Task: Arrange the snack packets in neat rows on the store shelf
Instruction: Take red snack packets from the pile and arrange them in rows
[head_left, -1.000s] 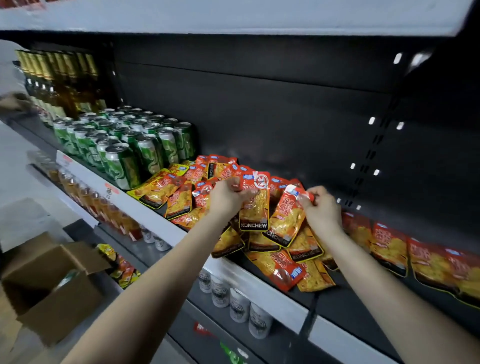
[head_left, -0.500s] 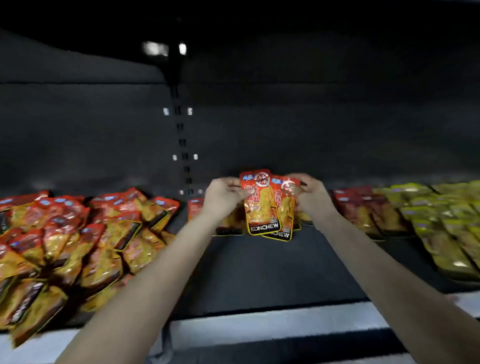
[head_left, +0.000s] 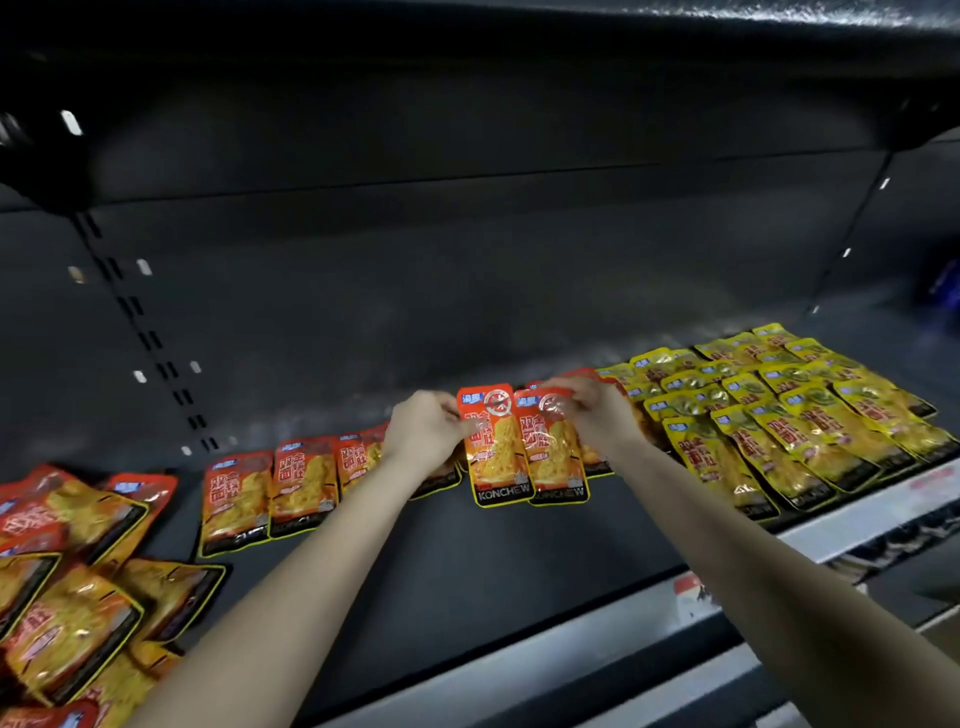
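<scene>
- Between the hands, two orange packets (head_left: 524, 457) are held upright and edge to edge. The left hand (head_left: 423, 434) pinches one's side and the right hand (head_left: 597, 410) grips the other's top, probably to square them for laying on the shelf (head_left: 467, 577).
- Left of the left hand lies the orange row (head_left: 301, 488), and right of the right hand lie the yellow rows (head_left: 779, 415).
- Half a second ago the pair overlapped more.

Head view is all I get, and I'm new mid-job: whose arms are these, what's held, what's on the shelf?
No machine: these are a person's two bare hands, filmed by a camera on their head looking forward and down. The left grip pinches one red packet; the right grip pinches a second red packet beside it. On the dark shelf lie a row of red packets to the left, a loose heap far left, and tidy yellow packets on the right.
</scene>
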